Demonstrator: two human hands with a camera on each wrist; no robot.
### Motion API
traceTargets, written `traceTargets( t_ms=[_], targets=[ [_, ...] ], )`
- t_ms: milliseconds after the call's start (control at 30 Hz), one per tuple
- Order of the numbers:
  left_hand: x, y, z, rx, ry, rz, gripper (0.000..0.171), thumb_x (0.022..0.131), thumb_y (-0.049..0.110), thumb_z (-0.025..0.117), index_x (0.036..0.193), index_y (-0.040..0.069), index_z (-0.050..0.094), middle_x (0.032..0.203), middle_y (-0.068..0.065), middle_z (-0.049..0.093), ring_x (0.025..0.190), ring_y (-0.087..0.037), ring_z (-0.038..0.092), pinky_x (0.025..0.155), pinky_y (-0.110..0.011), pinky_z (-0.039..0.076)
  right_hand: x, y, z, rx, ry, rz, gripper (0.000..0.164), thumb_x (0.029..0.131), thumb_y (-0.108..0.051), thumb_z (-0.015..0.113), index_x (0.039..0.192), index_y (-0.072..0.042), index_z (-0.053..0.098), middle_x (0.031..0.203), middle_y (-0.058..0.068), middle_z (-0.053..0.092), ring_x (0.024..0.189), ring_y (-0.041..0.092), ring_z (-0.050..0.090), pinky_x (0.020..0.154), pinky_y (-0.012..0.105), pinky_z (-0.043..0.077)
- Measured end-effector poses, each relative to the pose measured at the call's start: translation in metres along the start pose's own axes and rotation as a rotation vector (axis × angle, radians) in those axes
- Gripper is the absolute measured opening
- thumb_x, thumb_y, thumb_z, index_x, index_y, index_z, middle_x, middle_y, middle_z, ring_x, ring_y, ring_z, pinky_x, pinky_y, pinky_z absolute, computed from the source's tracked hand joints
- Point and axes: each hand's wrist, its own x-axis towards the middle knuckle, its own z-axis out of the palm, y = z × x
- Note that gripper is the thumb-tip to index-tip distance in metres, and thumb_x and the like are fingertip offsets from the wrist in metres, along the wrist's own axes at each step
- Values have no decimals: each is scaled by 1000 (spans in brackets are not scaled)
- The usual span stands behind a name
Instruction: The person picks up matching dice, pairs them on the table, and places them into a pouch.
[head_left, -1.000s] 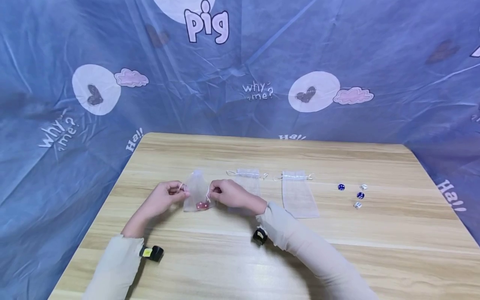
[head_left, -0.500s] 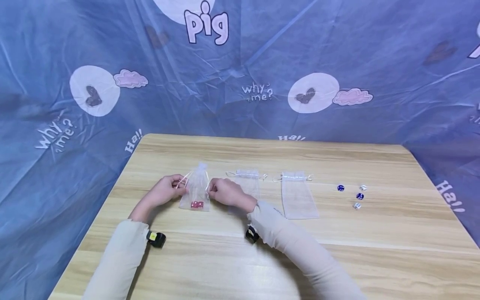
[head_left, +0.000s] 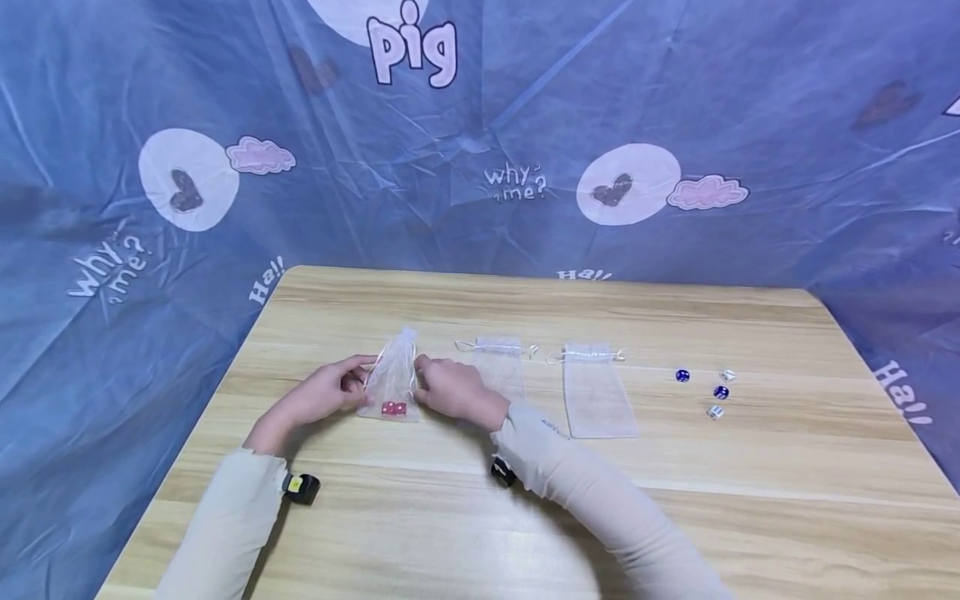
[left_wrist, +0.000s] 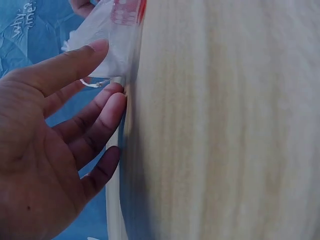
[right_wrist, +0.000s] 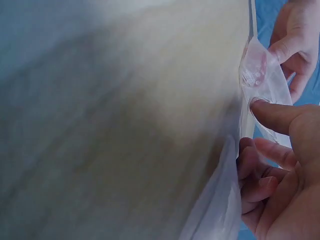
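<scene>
A sheer white drawstring pouch [head_left: 392,379], gathered at its top, lies on the table with red dice [head_left: 393,408] inside near its bottom. My left hand [head_left: 330,390] is at its left side. In the left wrist view the thumb lies against the pouch [left_wrist: 107,55], with the fingers loosely bent and apart from the thumb. At the right side is my right hand [head_left: 453,387]. The right wrist view shows its thumb [right_wrist: 272,112] touching the pouch, a gap between thumb and index finger, and the other fingers loosely curled.
Two flat sheer pouches, a nearer one [head_left: 501,362] partly behind my right hand and another [head_left: 598,392], lie to the right. Farther right are two blue dice [head_left: 682,376] and two whitish dice [head_left: 716,412]. A blue printed cloth [head_left: 480,225] hangs behind the wooden table [head_left: 420,517].
The pouch was tilted between both hands, then came to stand straighter, its neck gathered. My left hand has let go of the drawstring, which now hangs along the pouch.
</scene>
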Motion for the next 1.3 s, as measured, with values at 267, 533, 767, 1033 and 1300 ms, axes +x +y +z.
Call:
traceTargets(
  t_ms=[267,533,767,1033,1300],
  targets=[
    [0,3,-2,48,8,-5,67,82,9,72,140,-5,41,113,-18,61,93,-20,58,85,-29,51,-4,4,-10,40,6,-3,46,92,-38,63,131,-16,53,96,3,69,78,16,62,61,32,51],
    [3,22,-11,165,121,46,63,87,20,70,142,3,44,133,-22,55,123,-42,48,105,-62,35,-15,32,-33,139,49,-21,45,92,-34,64,130,-12,55,78,-5,61,65,9,55,59,24,46],
    [16,56,-2,118,159,157,57,87,21,71,138,8,50,136,-15,54,125,-38,48,107,-58,35,-35,64,-60,188,121,-2,38,92,-32,65,125,-14,60,93,-1,66,73,12,57,65,28,48],
    [32,86,18,66,103,231,55,86,22,72,136,9,53,135,-9,55,122,-30,51,106,-53,39,-56,92,-73,194,153,-21,37,91,-32,65,122,-11,61,94,0,66,67,9,53,61,25,43],
    [49,103,43,16,53,288,54,86,20,72,134,8,54,133,-13,57,119,-30,54,102,-51,42,-90,117,-85,241,173,-42,36,92,-26,65,122,-7,61,96,5,66,79,14,61,69,29,50]
  ],
)
